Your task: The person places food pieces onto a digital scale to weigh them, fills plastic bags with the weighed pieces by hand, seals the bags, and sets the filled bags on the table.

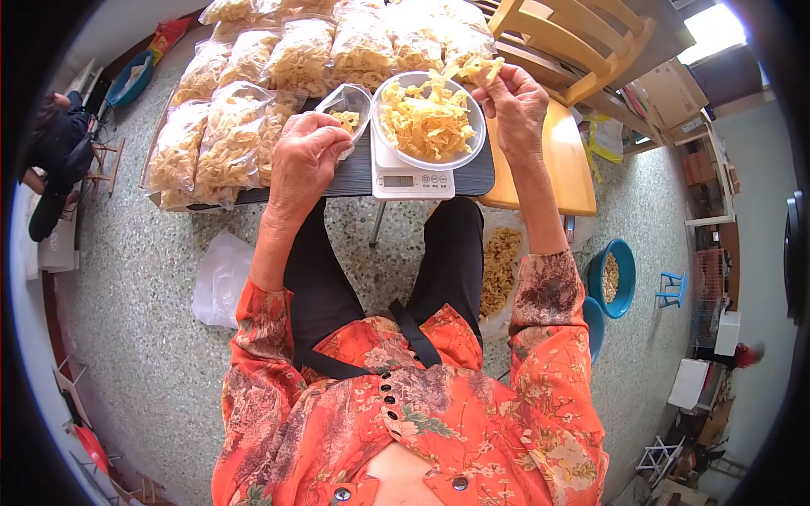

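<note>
My right hand (513, 105) pinches a few pale yellow dried pieces (472, 69) above the right rim of a white bowl (479, 139). A heap of the same curled dried pieces (426, 118) fills the bowl. It rests on a white digital scale (413, 184), whose display is too small to read. Just left of the bowl, a clear plastic bag (361, 99) gapes with some dried pieces inside. My left hand (305, 156) is closed in a pinch on the near edge of this bag.
Packed clear bags (228, 135) of dried pieces cover the table's left and back. A wooden stool (557, 169) stands at right, near a wooden chair (591, 34). On the floor are a plastic bag (221, 278), a sack of pieces (499, 270) and a teal basin (623, 282). Another person (63, 152) sits far left.
</note>
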Demonstrator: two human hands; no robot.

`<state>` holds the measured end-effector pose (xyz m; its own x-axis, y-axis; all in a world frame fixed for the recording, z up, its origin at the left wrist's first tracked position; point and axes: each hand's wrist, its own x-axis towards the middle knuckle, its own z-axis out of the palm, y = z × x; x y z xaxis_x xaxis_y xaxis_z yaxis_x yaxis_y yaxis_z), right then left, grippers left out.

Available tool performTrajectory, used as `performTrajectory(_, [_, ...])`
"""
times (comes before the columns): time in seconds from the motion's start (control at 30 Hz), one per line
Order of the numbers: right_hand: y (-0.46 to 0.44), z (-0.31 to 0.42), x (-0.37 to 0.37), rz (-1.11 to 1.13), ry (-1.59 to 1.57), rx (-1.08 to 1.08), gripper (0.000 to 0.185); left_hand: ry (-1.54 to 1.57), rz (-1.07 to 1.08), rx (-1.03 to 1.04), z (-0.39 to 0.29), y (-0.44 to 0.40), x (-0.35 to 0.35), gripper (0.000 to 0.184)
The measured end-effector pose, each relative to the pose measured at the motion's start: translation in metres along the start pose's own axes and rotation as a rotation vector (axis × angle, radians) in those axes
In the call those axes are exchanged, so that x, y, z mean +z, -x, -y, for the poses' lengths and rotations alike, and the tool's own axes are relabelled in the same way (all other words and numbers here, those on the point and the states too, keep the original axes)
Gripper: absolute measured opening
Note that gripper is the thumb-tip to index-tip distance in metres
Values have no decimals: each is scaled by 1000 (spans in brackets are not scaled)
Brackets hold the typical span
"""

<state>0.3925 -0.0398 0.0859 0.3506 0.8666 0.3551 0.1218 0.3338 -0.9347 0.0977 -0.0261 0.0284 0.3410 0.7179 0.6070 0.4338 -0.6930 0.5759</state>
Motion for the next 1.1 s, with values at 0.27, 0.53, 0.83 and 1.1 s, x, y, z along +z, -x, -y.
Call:
performTrajectory(0.27, [1, 29, 25, 58, -165, -2, 12, 21, -12, 17, 1, -2, 1, 9])
performTrajectory(0.53, [18, 20, 101, 380, 602, -163, 18, 27, -105, 67, -4, -2, 3, 10])
performTrajectory(0.83, [7, 11, 100, 450, 553, -578, 11, 154, -232, -32, 5, 2, -5, 13])
performTrajectory(1.1, [-1, 18, 26, 420, 971, -269, 23, 82, -167, -4, 6, -1, -11, 11])
